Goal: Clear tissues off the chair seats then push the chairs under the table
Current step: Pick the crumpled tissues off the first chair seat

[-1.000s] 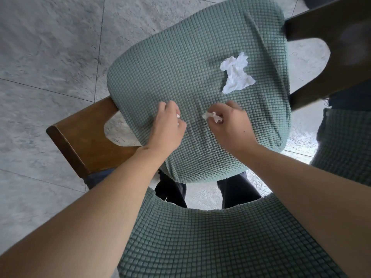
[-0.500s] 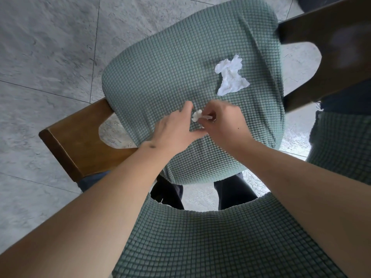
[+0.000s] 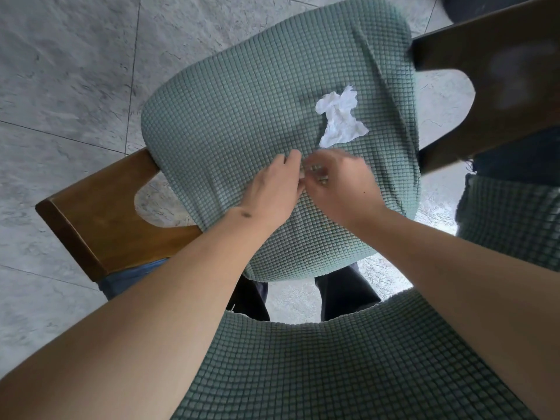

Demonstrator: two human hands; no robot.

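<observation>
A chair with a green waffle-textured seat cover fills the middle of the view. A crumpled white tissue lies on its right part. Just below that tissue, my left hand and my right hand meet fingertip to fingertip over the seat. Both pinch at the same spot, where a small tissue scrap is almost hidden between the blurred fingers. The two hands touch each other; neither touches the larger tissue.
The chair's brown wooden backrest juts out at the left. A second green-covered seat lies under my forearms and a third at the right edge. A dark wooden backrest crosses the upper right. Grey floor tiles surround the chairs.
My left hand has slid right across the seat and joined my right hand. The small scrap that showed in my right fingers is now mostly covered. The larger tissue has not moved.
</observation>
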